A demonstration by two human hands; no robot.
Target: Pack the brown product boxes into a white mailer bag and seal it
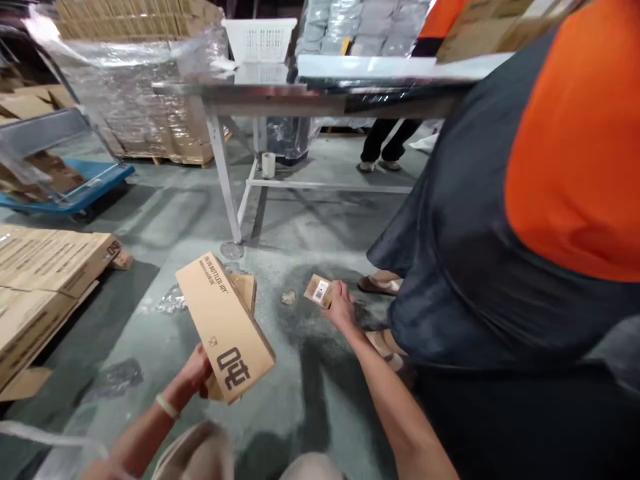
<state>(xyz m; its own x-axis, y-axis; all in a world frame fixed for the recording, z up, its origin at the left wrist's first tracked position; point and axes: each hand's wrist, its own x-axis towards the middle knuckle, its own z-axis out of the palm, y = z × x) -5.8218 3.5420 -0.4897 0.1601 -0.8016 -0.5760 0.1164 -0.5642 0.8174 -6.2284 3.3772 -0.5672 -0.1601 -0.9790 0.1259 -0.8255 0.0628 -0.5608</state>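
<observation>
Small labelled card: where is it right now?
In the head view, the small labelled card is in the right hand, right of the cardboard carton.

The forearms are bare, the left with a pale wristband, and beige cloth shows below them.

I'm working in a warehouse packing area: a concrete floor, a shrink-wrapped pallet of cartons, a blue platform trolley, a steel work table, and stacked flattened cardboard cartons like the printed carton I'm holding.
</observation>
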